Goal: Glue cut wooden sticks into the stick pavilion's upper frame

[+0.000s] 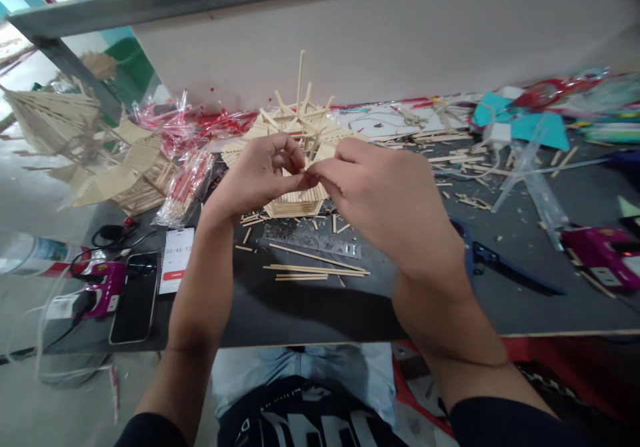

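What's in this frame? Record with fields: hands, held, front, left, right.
hands: left hand and right hand, fingertips together, in view overlapping the stick model
held: any piece between the fingertips is too small to tell
front: loose sticks, clear ruler
left: black phone, lit phone, purple socket, clear packet, second model
right: blue tool, another purple socket, cyan sheet
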A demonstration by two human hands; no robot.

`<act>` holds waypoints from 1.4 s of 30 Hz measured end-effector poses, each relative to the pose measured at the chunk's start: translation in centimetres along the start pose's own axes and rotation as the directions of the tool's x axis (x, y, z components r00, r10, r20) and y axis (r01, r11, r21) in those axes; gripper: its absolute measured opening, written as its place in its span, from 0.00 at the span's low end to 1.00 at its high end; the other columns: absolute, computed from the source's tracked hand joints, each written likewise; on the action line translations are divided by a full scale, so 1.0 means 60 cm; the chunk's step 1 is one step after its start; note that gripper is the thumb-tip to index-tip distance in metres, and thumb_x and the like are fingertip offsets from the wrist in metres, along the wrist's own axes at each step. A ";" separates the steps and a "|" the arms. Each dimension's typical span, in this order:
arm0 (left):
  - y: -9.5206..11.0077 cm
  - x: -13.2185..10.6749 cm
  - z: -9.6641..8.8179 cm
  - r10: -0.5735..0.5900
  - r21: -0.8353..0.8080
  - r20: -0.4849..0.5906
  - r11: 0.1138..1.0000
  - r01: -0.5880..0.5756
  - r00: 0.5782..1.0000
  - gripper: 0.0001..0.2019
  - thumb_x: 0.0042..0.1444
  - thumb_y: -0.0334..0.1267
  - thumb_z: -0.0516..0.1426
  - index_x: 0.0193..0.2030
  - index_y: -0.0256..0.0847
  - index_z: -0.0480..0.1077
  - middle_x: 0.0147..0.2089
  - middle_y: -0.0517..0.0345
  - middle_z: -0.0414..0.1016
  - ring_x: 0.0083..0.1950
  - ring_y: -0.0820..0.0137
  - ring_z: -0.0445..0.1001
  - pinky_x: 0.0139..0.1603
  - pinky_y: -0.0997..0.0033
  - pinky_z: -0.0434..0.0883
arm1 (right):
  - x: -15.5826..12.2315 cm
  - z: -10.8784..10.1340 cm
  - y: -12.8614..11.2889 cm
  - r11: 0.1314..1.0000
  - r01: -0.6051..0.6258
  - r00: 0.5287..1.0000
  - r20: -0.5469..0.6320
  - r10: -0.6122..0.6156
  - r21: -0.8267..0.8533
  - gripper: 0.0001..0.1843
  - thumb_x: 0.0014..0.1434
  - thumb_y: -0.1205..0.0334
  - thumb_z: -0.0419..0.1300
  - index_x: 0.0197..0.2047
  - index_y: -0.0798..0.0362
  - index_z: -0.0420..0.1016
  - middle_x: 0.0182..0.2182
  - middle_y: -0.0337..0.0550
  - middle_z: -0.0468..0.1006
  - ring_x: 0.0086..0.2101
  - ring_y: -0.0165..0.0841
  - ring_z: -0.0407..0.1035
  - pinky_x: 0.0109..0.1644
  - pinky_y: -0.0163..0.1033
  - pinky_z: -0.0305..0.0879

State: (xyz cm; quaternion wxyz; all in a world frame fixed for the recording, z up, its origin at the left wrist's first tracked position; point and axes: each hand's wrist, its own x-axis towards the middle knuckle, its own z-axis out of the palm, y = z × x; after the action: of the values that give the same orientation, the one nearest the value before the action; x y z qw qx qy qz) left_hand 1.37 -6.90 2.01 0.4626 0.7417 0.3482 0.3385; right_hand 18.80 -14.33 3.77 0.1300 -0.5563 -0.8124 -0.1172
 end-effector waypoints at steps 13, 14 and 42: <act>0.001 -0.006 -0.027 -0.052 0.109 0.004 0.993 0.051 0.999 0.11 0.47 0.36 0.69 0.34 0.37 0.72 0.29 0.60 0.74 0.31 0.77 0.71 0.30 0.77 0.68 | 0.001 0.005 -0.004 0.999 0.047 0.998 -0.042 -0.047 0.011 0.15 0.69 0.69 0.50 0.37 0.54 0.77 0.35 0.51 0.76 0.43 0.41 0.66 0.35 0.41 0.54; 0.001 -0.006 -0.026 -0.051 0.103 0.014 0.994 0.049 0.999 0.10 0.48 0.36 0.69 0.33 0.38 0.72 0.28 0.61 0.73 0.31 0.77 0.71 0.29 0.77 0.67 | 0.001 0.005 -0.004 0.999 0.051 0.998 -0.047 -0.050 0.015 0.15 0.69 0.68 0.50 0.36 0.54 0.77 0.35 0.52 0.76 0.44 0.42 0.66 0.36 0.42 0.56; 0.019 -0.021 -0.036 0.099 0.200 -0.224 0.978 -0.054 0.969 0.07 0.55 0.36 0.67 0.38 0.40 0.75 0.40 0.58 0.77 0.33 0.76 0.69 0.29 0.73 0.65 | 0.011 0.019 0.016 0.973 0.077 0.979 -0.202 -0.033 0.216 0.14 0.70 0.63 0.51 0.44 0.49 0.79 0.47 0.50 0.77 0.55 0.46 0.65 0.56 0.54 0.63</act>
State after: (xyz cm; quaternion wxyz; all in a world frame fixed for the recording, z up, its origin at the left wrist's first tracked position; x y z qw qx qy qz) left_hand -0.83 -7.33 3.60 0.3314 0.7510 0.4022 0.4056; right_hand 19.36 -13.02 2.96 0.2679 -0.5009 -0.8187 -0.0834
